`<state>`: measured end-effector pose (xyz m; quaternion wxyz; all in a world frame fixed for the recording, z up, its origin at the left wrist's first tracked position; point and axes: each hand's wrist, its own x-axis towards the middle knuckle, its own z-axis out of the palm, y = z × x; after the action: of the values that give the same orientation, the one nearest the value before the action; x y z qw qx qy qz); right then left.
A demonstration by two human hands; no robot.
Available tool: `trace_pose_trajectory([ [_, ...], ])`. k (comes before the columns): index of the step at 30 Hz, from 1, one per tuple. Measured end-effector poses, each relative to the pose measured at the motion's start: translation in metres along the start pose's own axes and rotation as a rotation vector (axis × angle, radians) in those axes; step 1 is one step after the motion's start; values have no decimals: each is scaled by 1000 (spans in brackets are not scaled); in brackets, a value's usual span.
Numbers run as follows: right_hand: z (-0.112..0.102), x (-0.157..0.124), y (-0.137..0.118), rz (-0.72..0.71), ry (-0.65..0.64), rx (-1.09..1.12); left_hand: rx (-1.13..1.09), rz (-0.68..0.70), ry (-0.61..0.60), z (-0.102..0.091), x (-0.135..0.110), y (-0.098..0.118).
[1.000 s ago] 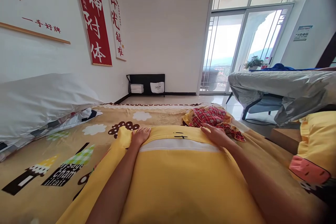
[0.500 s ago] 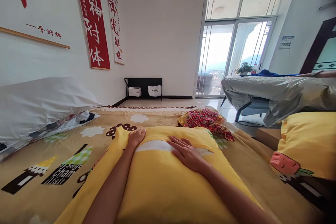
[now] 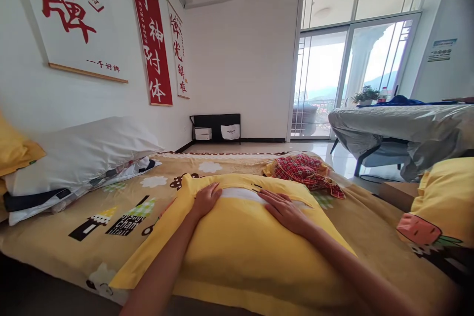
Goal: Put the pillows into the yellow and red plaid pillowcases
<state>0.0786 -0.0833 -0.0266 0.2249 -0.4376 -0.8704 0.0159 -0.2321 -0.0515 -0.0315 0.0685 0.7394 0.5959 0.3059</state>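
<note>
A yellow pillow (image 3: 255, 242) lies on the bed in front of me. A strip of its white inner pillow (image 3: 242, 193) shows through the opening of the yellow cover near the far end. My left hand (image 3: 207, 198) rests on the cover at the left end of this opening, its fingers stretched out. Flat on the pillow at the right of the white strip lies my right hand (image 3: 284, 210), fingers extended forward. Both hands press lightly on the fabric, and neither visibly grips it.
The bed has a tan printed sheet (image 3: 129, 256). A red plaid cloth (image 3: 301, 173) lies beyond the pillow. White pillows (image 3: 89, 150) and a yellow one (image 3: 17, 145) are at left. Another yellow pillow (image 3: 444, 207) sits at right, near a plastic-covered table (image 3: 400, 121).
My view has turned to the left, bringing the yellow pillow at the far left into sight. Both hands stay on the pillow, and the white strip at the opening remains visible.
</note>
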Motion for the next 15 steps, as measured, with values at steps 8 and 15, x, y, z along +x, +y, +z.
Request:
trace_pose_trajectory([
  [8, 9, 4, -3, -24, -19, -75, -5, 34, 86, 22, -4, -12],
  [15, 5, -1, -7, -30, -8, -117, 13, 40, 78, 19, 0, -15],
])
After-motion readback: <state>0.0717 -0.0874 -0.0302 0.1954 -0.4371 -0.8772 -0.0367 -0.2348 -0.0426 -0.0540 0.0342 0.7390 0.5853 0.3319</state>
